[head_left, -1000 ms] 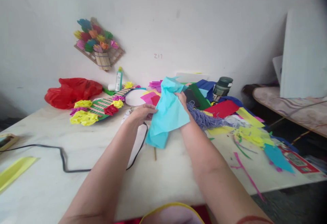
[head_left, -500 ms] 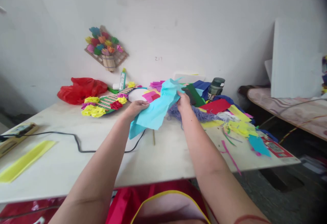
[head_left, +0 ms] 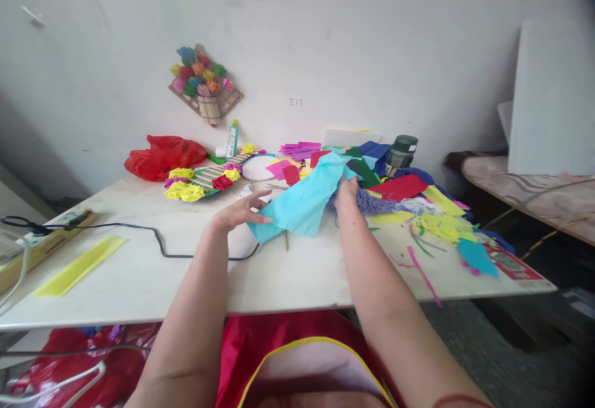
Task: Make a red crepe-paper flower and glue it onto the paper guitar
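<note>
A sheet of light blue crepe paper (head_left: 302, 203) stretches over the middle of the table, creased toward its far right end. My right hand (head_left: 347, 192) is closed on that right end, its fingertips partly behind the paper. At the lower left end is my left hand (head_left: 244, 209), open with fingers apart, the fingertips touching or just beside the paper's edge. A thin brown stick (head_left: 287, 240) lies partly under the sheet. Left of my hands rests a decorated striped piece (head_left: 209, 177) with yellow, red and pink paper flowers.
Purple yarn (head_left: 381, 203), coloured paper pieces (head_left: 400, 187) and a dark jar (head_left: 400, 155) crowd the right side. A red plastic bag (head_left: 162, 159) and a tube (head_left: 232, 140) stand at the back. A black cable (head_left: 160, 243) runs from a power strip (head_left: 46, 240) past a yellow strip (head_left: 81, 265).
The light blue paper has lowered toward the table and moved right with my right hand. My left hand has loosened its hold, and its fingers have spread.
</note>
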Available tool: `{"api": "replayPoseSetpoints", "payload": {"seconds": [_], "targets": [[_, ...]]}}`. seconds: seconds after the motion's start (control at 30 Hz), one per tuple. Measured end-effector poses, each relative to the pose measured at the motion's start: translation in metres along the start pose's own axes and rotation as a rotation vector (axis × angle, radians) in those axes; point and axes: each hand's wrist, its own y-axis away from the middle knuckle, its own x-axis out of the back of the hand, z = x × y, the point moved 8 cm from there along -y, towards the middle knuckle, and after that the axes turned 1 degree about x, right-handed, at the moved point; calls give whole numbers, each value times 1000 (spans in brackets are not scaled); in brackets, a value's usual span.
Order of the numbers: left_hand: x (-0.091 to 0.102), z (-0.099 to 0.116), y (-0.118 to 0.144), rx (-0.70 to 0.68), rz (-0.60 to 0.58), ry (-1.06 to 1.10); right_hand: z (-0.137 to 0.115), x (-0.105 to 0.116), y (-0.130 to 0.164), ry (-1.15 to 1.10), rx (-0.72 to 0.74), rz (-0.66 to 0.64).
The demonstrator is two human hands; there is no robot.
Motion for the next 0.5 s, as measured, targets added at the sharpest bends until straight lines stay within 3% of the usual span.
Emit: {"api": "replayPoseSetpoints", "payload": {"seconds": [0.1, 0.23, 0.43, 0.5], "targets": [[0, -3, 1, -48, -4, -45, -2, 3, 6, -78, -40, 94], [6, -11, -3, -67, 80, 27, -4, 2, 11, -164, -93, 93], [35, -30, -7, -118, 447, 217, -9, 5, 9, -186, -61, 75], [40, -33, -7, -143, 521, 241, -8, 5, 7, -160, -59, 68]]}}
